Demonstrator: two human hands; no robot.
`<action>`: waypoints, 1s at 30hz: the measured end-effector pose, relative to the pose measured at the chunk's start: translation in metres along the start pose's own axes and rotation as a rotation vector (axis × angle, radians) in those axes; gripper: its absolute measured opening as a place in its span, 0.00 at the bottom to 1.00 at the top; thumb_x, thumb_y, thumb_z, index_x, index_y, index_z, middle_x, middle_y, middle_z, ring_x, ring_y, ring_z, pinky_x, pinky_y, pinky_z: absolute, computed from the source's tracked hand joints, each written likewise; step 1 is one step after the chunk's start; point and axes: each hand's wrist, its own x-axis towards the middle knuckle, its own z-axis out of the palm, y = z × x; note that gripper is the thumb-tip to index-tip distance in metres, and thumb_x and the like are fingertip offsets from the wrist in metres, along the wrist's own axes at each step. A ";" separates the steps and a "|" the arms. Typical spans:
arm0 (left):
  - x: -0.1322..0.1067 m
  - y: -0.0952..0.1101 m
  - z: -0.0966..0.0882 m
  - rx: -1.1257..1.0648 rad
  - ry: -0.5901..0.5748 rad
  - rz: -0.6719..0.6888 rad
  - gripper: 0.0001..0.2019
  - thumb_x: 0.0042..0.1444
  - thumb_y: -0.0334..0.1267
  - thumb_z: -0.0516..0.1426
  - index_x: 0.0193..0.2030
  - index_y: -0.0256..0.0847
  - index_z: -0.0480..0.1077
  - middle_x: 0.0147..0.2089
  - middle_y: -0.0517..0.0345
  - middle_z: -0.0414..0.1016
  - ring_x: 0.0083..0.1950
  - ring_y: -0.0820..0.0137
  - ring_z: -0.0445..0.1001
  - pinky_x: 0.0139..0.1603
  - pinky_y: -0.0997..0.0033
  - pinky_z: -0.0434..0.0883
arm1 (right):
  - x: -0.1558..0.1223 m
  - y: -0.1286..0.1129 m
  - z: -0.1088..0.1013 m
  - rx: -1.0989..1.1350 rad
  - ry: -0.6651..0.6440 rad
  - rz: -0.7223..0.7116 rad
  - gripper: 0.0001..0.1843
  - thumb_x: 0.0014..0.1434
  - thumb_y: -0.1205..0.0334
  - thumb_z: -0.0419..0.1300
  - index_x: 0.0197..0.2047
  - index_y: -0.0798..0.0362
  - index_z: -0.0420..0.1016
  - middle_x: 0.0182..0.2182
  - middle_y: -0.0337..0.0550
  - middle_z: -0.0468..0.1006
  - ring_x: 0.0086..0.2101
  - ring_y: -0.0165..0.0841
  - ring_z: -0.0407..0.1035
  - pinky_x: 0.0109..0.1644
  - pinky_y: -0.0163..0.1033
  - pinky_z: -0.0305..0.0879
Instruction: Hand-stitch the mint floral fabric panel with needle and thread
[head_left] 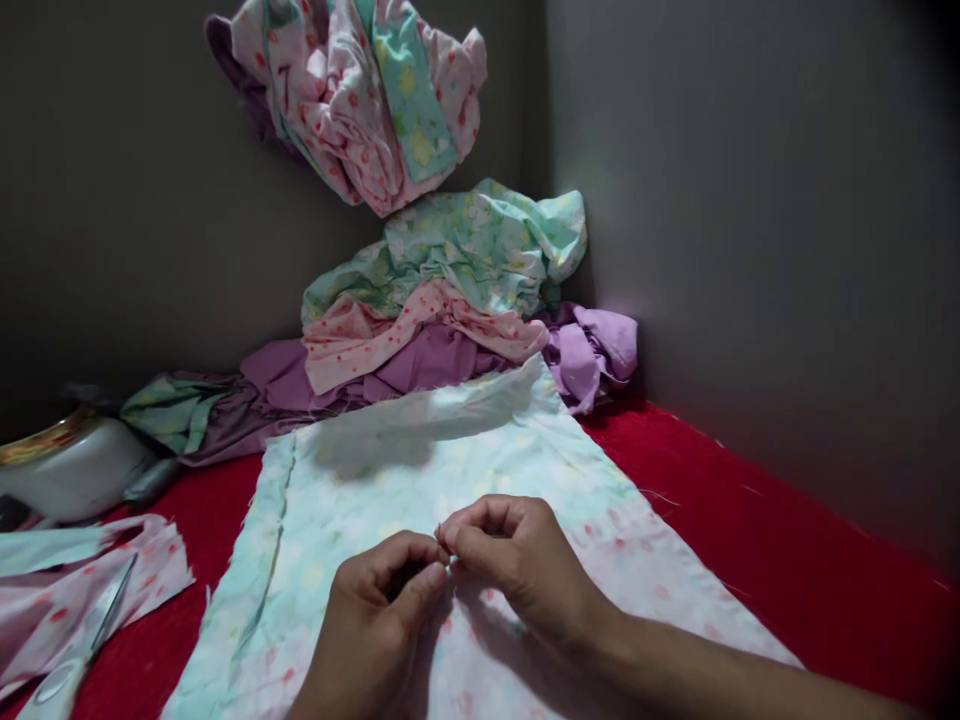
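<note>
While scissors (73, 664) lie at far left on a dotted scrap (156, 562), likely parked within reach, the printed cloth (341, 505) spreads flat across the red cover (675, 470). Left hand (375, 605): thumb and forefinger pressed together, anything between too small to tell. Right hand (521, 565), just beside: pinching a thin sliver (439, 534) above the cloth, presumably close for fine control.

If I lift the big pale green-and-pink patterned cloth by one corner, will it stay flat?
Probably not: the patterned cloth looks floppy, given the long crease down its left side. Its frayed left edge might unravel if tugged.
</note>
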 end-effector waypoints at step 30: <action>0.003 -0.001 -0.002 0.109 0.023 0.044 0.02 0.41 0.30 0.60 0.24 0.34 0.73 0.23 0.58 0.69 0.28 0.72 0.63 0.28 0.73 0.61 | 0.004 0.000 -0.003 0.007 -0.027 0.056 0.04 0.38 0.66 0.58 0.19 0.59 0.69 0.20 0.43 0.71 0.21 0.26 0.59 0.26 0.34 0.54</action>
